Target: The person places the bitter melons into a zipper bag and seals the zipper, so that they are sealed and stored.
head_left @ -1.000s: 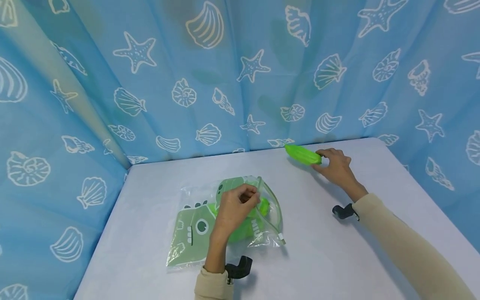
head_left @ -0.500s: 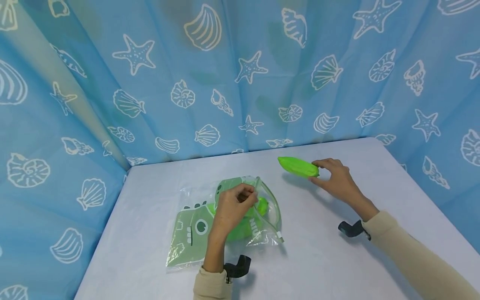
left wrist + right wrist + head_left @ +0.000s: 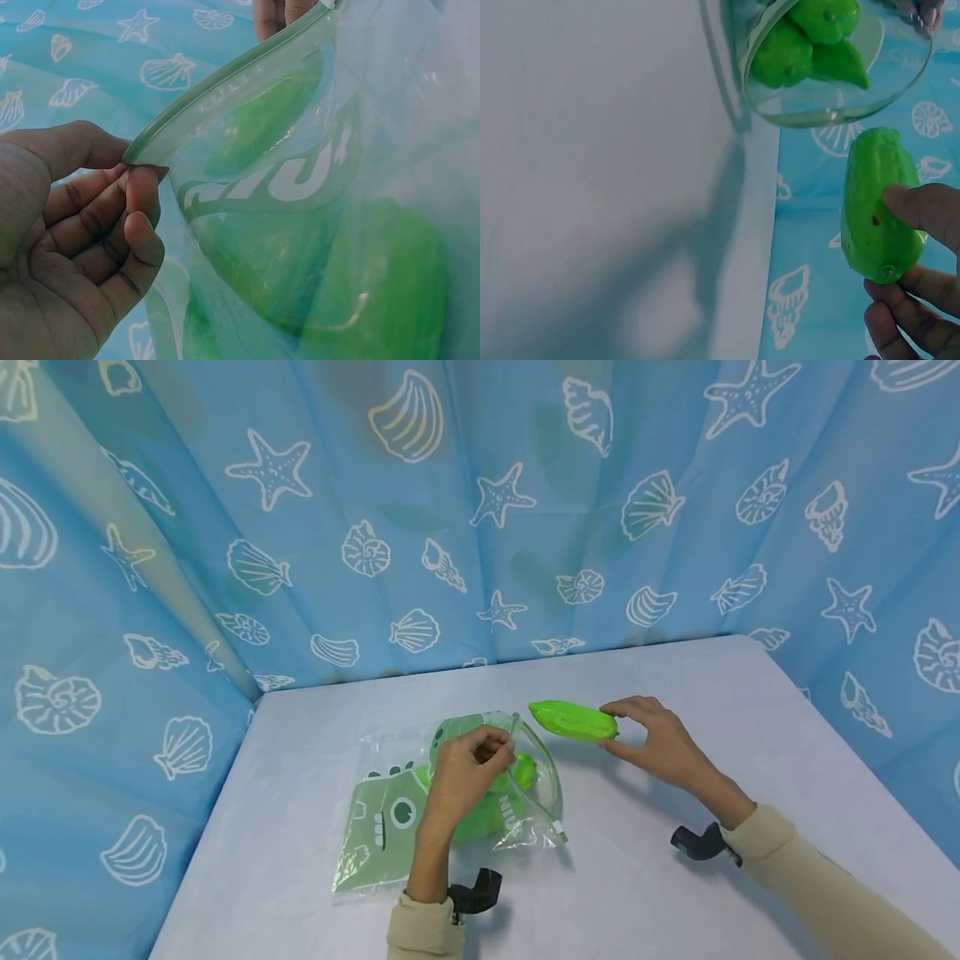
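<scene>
My left hand point(image 3: 468, 772) pinches the zip edge at the mouth of a clear zip bag point(image 3: 378, 839) printed with a green cartoon monster. The bag lies on the table, its mouth held apart towards the right. Several bright green vegetable-like pieces point(image 3: 781, 56) are inside it, partly hidden behind the print and the left hand. My right hand point(image 3: 660, 743) grips a long, bright green vegetable-like piece point(image 3: 573, 720) by its blunt end, thumb on one side and fingers on the other. Its tapered end points left, just beyond the bag's mouth and above the table.
The white table point(image 3: 637, 877) backs onto a blue curtain point(image 3: 465, 510) with shells and starfish. A white slider point(image 3: 558, 828) sits at the near end of the bag's zip. Black wrist mounts point(image 3: 477, 892) stick out from both sleeves.
My right hand has brought the green piece left and nearer, from the back of the table to beside the bag's mouth. The left hand and bag stay almost still.
</scene>
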`<act>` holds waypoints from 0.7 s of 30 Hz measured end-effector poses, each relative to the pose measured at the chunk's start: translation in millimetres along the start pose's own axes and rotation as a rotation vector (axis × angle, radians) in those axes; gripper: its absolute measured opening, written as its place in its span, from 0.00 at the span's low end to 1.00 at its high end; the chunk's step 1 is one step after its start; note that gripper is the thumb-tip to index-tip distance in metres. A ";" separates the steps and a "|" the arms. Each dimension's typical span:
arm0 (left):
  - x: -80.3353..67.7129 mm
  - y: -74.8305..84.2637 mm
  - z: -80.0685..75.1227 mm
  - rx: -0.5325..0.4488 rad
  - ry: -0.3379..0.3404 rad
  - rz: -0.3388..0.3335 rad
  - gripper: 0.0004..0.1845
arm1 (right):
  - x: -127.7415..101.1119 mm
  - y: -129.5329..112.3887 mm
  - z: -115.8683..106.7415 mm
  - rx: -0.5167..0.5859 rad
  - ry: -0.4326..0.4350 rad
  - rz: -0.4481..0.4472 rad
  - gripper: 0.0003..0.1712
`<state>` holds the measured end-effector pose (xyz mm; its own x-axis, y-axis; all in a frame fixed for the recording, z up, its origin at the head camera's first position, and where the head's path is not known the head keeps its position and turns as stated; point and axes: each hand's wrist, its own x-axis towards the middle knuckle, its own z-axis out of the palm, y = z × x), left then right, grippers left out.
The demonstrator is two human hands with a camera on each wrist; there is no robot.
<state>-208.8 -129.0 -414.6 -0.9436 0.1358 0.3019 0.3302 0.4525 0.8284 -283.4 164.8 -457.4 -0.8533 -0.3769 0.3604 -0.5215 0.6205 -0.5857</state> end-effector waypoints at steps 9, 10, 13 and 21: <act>-0.3 0.5 -0.5 -0.006 0.011 0.005 0.08 | -2.0 -8.6 5.7 0.013 -0.037 -0.066 0.29; 0.0 0.3 -0.5 -0.007 0.011 0.005 0.08 | -2.9 -8.4 6.1 0.014 -0.037 -0.064 0.28; 0.8 0.1 -0.8 -0.012 0.008 0.003 0.08 | -5.5 -7.2 7.4 0.021 -0.044 -0.062 0.28; 0.7 0.8 -1.5 -0.003 0.009 0.005 0.07 | -8.9 -12.6 12.6 0.064 -0.082 -0.078 0.28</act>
<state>-209.2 -129.9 -413.0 -0.9418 0.1298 0.3100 0.3346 0.4488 0.8286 -269.3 151.6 -462.4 -0.8063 -0.4785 0.3477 -0.5829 0.5432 -0.6043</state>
